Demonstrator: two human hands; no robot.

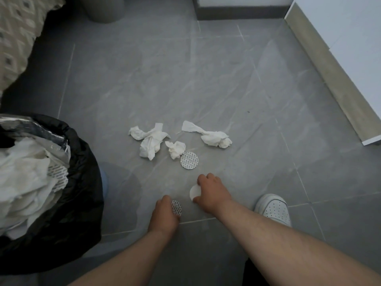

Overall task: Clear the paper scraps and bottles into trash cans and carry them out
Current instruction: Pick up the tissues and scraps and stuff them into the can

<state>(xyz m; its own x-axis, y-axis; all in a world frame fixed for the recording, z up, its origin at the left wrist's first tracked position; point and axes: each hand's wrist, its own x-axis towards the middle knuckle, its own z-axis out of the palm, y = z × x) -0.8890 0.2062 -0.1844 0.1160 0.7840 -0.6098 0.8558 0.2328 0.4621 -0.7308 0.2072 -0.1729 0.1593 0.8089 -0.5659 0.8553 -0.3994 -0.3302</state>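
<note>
Down in the head view, both hands reach to the gray tile floor (226,79). The left hand (164,215) curls its fingers over a printed foil disc (176,207). This disc sits at the fingertips on the hand's right edge, half covered by them. The right hand (213,194) pinches a plain white disc (194,193), with the thumb at its lower rim and curled fingers at its upper rim. That disc juts out to the left of the palm. Whether either disc touches the tile I cannot tell.

Just beyond the right hand's knuckles lies a 2nd printed disc (189,160), flat on the floor and apart from both hands. Its upper-left edge meets a small crumpled tissue (176,149). A left tissue wad (149,141) and a right tissue wad (212,137), both larger, flank that small one.

At the left stands a trash can (86,182) lined with a black bag, full of white paper and foil scraps. A white shoe (272,207) rests to the right of the right forearm. A gray bin (105,11) stands at the top edge, near a patterned fabric (18,38).
</note>
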